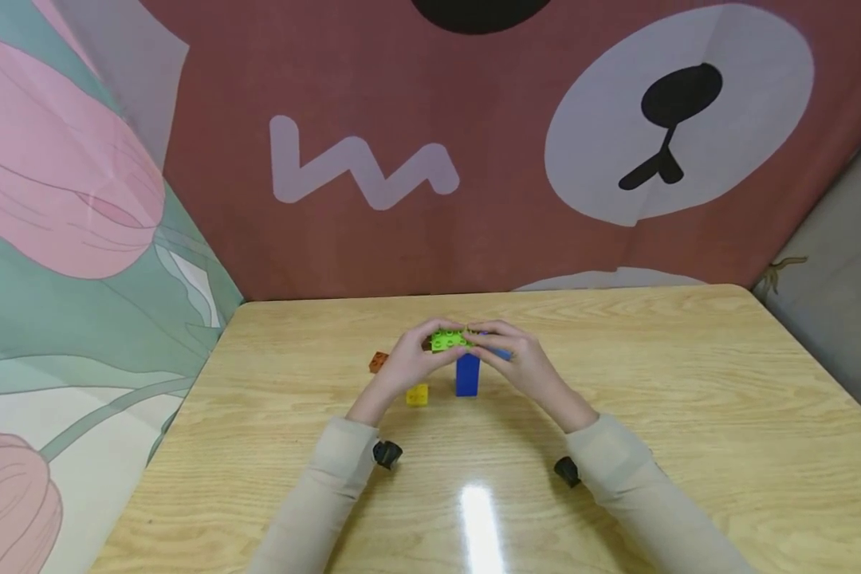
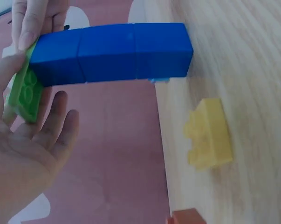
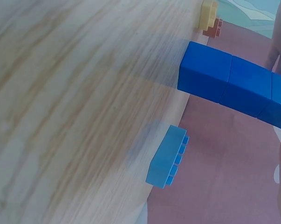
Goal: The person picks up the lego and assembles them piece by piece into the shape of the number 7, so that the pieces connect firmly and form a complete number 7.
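Note:
A tower of several dark blue bricks [image 1: 467, 376] stands upright on the table. Across its top lies a flat bright green brick [image 1: 446, 341], its left end jutting past the tower. My left hand [image 1: 412, 355] pinches that overhanging end, thumb on the near side and index finger on the far side; the other fingers are loosely bent in the left wrist view. Opposite it, my right hand [image 1: 520, 359] holds the green brick's right end at the tower top between thumb and fingers. Whether the green brick is fully seated on the blue cannot be told.
A yellow brick [image 1: 417, 395] lies left of the tower, with an orange-brown brick [image 1: 378, 362] farther left and back. Behind my right hand is a light blue brick [image 3: 167, 156]. The wooden table [image 1: 653, 383] ends at a printed cloth backdrop.

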Action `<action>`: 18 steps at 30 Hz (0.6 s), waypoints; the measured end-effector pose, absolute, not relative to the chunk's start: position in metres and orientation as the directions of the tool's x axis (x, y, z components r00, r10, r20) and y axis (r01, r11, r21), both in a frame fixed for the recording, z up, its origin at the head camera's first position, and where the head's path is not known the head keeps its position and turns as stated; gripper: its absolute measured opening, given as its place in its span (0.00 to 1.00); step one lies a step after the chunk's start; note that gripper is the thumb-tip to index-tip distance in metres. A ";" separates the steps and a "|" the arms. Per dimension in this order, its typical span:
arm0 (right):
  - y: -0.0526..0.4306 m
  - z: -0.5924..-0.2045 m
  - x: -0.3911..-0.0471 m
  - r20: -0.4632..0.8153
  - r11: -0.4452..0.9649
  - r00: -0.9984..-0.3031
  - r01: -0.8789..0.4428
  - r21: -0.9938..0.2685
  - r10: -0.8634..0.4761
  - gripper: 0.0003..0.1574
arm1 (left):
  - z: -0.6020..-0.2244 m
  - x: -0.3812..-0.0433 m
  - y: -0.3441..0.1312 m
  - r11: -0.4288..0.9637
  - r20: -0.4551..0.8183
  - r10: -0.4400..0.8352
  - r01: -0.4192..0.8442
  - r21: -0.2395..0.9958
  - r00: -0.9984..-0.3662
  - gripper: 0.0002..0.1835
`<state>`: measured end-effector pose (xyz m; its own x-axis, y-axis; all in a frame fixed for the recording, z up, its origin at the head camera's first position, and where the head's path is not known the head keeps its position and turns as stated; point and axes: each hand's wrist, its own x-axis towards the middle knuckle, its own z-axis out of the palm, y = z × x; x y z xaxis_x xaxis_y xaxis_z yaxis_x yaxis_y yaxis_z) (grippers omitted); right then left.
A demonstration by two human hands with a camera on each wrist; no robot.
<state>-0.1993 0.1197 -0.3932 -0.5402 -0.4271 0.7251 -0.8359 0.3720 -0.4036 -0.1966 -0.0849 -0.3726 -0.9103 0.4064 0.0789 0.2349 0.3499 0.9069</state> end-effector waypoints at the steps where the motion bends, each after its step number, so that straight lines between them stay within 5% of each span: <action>1: 0.120 -0.393 -0.199 0.722 0.373 -0.543 -0.835 -0.405 -0.429 0.19 | -0.373 -0.196 -0.087 0.373 0.074 0.404 0.238 0.897 -0.912 0.24; 6: 0.119 -0.393 -0.197 0.705 0.388 -0.565 -0.820 -0.420 -0.429 0.18 | -0.375 -0.196 -0.106 0.437 0.055 0.380 0.231 0.869 -0.923 0.30; 18: 0.119 -0.391 -0.197 0.701 0.390 -0.574 -0.814 -0.430 -0.424 0.17 | -0.390 -0.187 -0.160 0.477 -0.001 0.377 0.193 0.857 -0.926 0.27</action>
<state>-0.1967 0.1192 -0.3911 -0.5739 -0.4236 0.7009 -0.8138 0.3905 -0.4304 -0.1865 -0.1597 -0.3904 -0.9263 0.3769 -0.0009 0.1933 0.4770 0.8574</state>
